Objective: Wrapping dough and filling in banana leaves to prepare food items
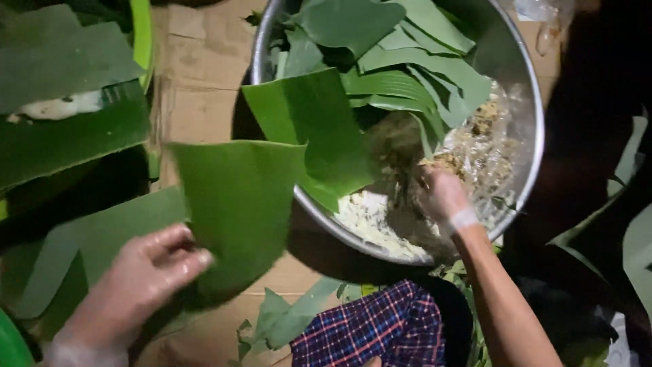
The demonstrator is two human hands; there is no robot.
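My left hand (139, 275), in a thin clear glove, pinches the lower edge of a cut piece of green banana leaf (238, 204) and holds it up over the cardboard. My right hand (441, 194), also gloved, reaches into a large round metal basin (533, 102) and closes on a clump of yellowish rice mixture (475, 146). More of the mixture (370, 217) lies pale at the basin's near side. Several banana leaf pieces (380, 61) fill the basin's far half, and one broad piece (319, 129) hangs over the rim.
Flattened cardboard (197, 88) covers the floor. Larger banana leaves (61, 129) lie at the left, one bearing a white lump (58, 107). A green plastic rim (141, 34) shows at top left. Leaf scraps (285, 319) and checked cloth (380, 329) lie near me.
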